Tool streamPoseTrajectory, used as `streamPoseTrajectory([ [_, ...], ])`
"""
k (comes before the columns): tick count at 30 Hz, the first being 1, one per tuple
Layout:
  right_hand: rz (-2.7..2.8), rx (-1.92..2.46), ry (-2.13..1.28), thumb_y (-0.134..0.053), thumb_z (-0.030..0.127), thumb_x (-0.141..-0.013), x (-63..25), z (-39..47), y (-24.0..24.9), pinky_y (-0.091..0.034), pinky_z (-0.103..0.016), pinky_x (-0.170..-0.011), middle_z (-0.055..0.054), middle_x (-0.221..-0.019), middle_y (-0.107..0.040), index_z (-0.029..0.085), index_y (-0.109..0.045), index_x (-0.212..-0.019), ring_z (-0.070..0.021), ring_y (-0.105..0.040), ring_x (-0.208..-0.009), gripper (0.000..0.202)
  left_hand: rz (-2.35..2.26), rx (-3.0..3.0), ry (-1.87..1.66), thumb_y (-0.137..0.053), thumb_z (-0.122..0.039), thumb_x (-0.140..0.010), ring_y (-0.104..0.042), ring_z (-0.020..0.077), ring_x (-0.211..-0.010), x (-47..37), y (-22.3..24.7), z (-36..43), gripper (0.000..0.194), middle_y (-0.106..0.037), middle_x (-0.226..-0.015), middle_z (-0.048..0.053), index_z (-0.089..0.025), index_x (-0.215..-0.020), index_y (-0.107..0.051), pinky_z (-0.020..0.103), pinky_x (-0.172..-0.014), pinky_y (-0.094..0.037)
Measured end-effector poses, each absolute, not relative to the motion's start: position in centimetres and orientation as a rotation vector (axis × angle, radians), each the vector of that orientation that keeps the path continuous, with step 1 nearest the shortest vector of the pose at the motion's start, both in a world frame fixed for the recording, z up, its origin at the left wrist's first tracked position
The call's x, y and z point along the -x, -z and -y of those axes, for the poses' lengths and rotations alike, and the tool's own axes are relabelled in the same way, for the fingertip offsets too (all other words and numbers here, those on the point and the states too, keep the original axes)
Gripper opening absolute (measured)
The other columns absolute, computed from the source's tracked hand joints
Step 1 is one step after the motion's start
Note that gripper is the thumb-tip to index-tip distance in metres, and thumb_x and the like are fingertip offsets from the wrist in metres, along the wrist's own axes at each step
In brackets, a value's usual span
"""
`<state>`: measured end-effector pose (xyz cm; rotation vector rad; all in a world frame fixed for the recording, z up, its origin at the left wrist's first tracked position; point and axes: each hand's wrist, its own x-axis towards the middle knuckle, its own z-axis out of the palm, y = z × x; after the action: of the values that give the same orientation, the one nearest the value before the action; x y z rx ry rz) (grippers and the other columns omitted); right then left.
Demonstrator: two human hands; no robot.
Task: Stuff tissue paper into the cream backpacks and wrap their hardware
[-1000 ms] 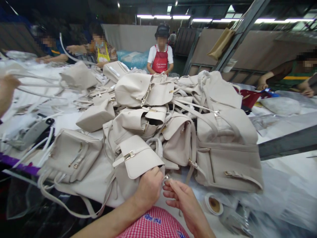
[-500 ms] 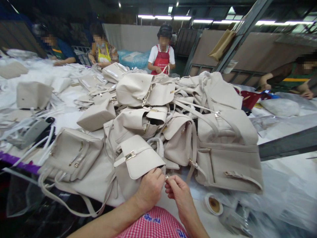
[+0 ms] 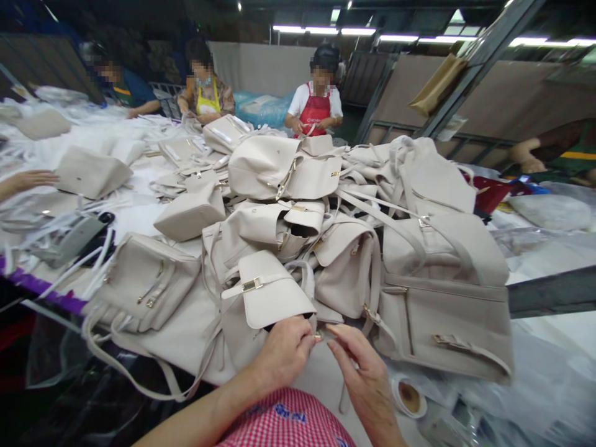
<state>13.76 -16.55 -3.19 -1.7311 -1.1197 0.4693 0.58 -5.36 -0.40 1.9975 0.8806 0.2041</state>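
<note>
A beige backpack (image 3: 274,292) with a flap and a gold buckle (image 3: 252,285) lies in front of me at the table's near edge. Just below the flap's right corner, my left hand (image 3: 289,349) is closed on the bag's side. A small gold-coloured metal piece (image 3: 317,338) shows at its fingertips; its kind is too small to tell. My right hand (image 3: 361,366) is a little to the right, thumb and fingers apart, and I see nothing held in it. Part of the bag is hidden behind my left hand.
More beige bags (image 3: 447,323) are piled across the table. A small cup (image 3: 410,397) with brown contents stands by my right wrist, near clear plastic sheeting (image 3: 549,366). Co-workers sit beyond the pile. Another person's hand (image 3: 32,180) reaches in at left.
My right hand has drawn away from the small metal piece and its fingers have parted. My left hand stays at the bag. Another person's hand has appeared at the left; the view has shifted.
</note>
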Motion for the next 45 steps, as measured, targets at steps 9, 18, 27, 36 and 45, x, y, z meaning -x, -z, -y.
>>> streamPoseTrajectory([
  [9,1.675,1.666,-0.278,-0.045,0.021,-0.096,-14.2,15.8,1.9,-0.05,-0.02,-0.067,-0.002,-0.081,-0.068,0.022,-0.064,-0.091,-0.0131,-0.067,-0.074,0.02,-0.82,-2.021,-0.111,-0.048,-0.015,-0.083,-0.054,0.0159,-0.073,-0.4,-0.1,5.1,0.019,-0.062,-0.073,0.003,-0.017,-0.067,-0.059,0.026,-0.069,-0.038],
  [18,2.075,1.79,0.314,-0.036,0.017,-0.093,-14.5,14.0,1.6,-0.034,-0.026,-0.046,0.001,-0.057,-0.055,0.022,-0.054,-0.066,-0.0114,-0.054,-0.044,0.033,-0.726,-1.932,-0.037,-0.047,-0.015,-0.08,-0.054,0.0157,-0.071,-0.2,-1.2,3.9,0.019,-0.062,-0.073,0.002,-0.017,-0.065,-0.058,0.025,-0.069,-0.039],
  [27,1.778,1.963,0.113,-0.032,0.02,-0.093,-11.6,15.2,4.1,-0.033,-0.024,-0.044,0.002,-0.055,-0.055,0.022,-0.051,-0.07,-0.0111,-0.053,-0.042,0.03,-0.933,-1.976,-0.119,-0.039,-0.019,-0.086,-0.051,0.0165,-0.072,-0.8,0.3,4.8,0.022,-0.058,-0.073,0.003,-0.018,-0.068,-0.051,0.028,-0.068,-0.034],
  [36,1.297,1.954,-0.445,-0.042,0.034,-0.096,-13.4,16.8,3.7,-0.049,-0.022,-0.054,0.0,-0.066,-0.064,0.022,-0.063,-0.079,-0.013,-0.062,-0.056,0.029,-0.923,-1.722,-0.115,-0.044,-0.023,-0.078,-0.045,0.0139,-0.064,-1.0,-0.6,3.7,0.018,-0.05,-0.062,-0.002,-0.018,-0.062,-0.05,0.026,-0.06,-0.03],
  [45,1.559,1.698,-0.326,-0.048,0.021,-0.092,-14.5,14.5,2.9,-0.055,-0.024,-0.075,-0.008,-0.101,-0.067,0.025,-0.072,-0.094,-0.0162,-0.068,-0.088,0.025,-0.901,-1.701,-0.058,-0.046,-0.022,-0.077,-0.041,0.0128,-0.061,-1.1,-0.9,3.4,0.018,-0.048,-0.06,-0.003,-0.017,-0.061,-0.052,0.025,-0.059,-0.029],
])
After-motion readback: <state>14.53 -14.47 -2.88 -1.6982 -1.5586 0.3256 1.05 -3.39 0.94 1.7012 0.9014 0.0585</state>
